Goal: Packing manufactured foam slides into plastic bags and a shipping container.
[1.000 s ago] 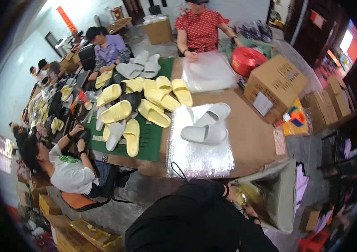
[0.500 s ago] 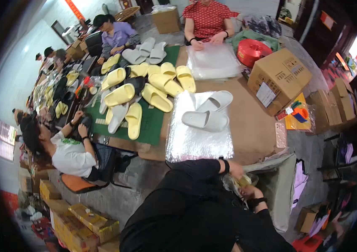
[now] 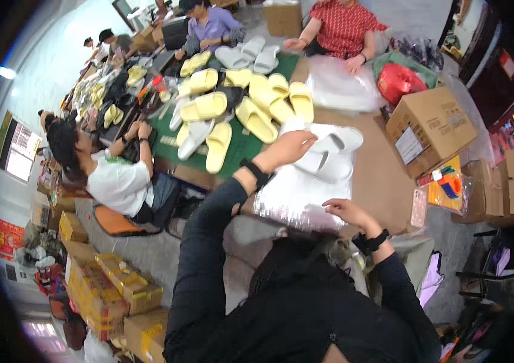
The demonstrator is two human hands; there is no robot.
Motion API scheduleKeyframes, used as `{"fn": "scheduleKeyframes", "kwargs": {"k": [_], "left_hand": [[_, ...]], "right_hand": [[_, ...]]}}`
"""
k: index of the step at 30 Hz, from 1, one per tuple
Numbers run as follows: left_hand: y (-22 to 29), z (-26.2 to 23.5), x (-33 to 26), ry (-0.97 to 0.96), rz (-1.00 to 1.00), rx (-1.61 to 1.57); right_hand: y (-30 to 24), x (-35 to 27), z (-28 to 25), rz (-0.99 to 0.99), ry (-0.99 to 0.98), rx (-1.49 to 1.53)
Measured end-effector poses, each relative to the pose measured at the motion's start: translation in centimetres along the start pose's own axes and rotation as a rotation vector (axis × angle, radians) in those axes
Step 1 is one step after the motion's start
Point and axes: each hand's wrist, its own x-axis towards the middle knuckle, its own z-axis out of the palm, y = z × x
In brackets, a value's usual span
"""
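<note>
A light grey pair of slippers, the far slide [image 3: 348, 138] and the near slide [image 3: 335, 168], lies on a stack of shiny silver bags [image 3: 293, 202] at the table's front. My left hand [image 3: 287, 149] reaches over the stack's left side, fingers stretched toward the slides' toe openings. It looks open, and I cannot tell whether it touches a slide. Above the stack's near right corner, my right hand [image 3: 351, 213] is open with nothing in it. Left of the stack, several yellow slides [image 3: 257, 118] lie in a loose heap with grey ones [image 3: 195, 139] on a green mat [image 3: 169, 145].
A cardboard box [image 3: 438, 130], a red roll [image 3: 399, 83] and a pink phone [image 3: 418, 207] stand or lie on the right. Across the table, a person in red handles clear plastic bags [image 3: 344, 85]. A person in white [image 3: 121, 184] sits at the left. Taped cartons [image 3: 97, 296] stack at lower left.
Both my hands have left the grey cloth-lined bin at the lower right and come up over the silver bags. The view has shifted. The person in red has spread their hands apart.
</note>
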Motion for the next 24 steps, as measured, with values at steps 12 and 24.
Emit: {"fn": "scheduleKeyframes", "kwargs": {"k": [12, 24], "left_hand": [[-8.7, 15.2, -12.7, -0.713, -0.216, 0.369], [-13.1, 15.4, -15.3, -0.773, 0.066, 0.291]], "right_hand": [[0.6, 15.2, -1.7, 0.196, 0.633, -0.846], [2.9, 16.4, -2.0, 0.295, 0.579, -1.147]]}}
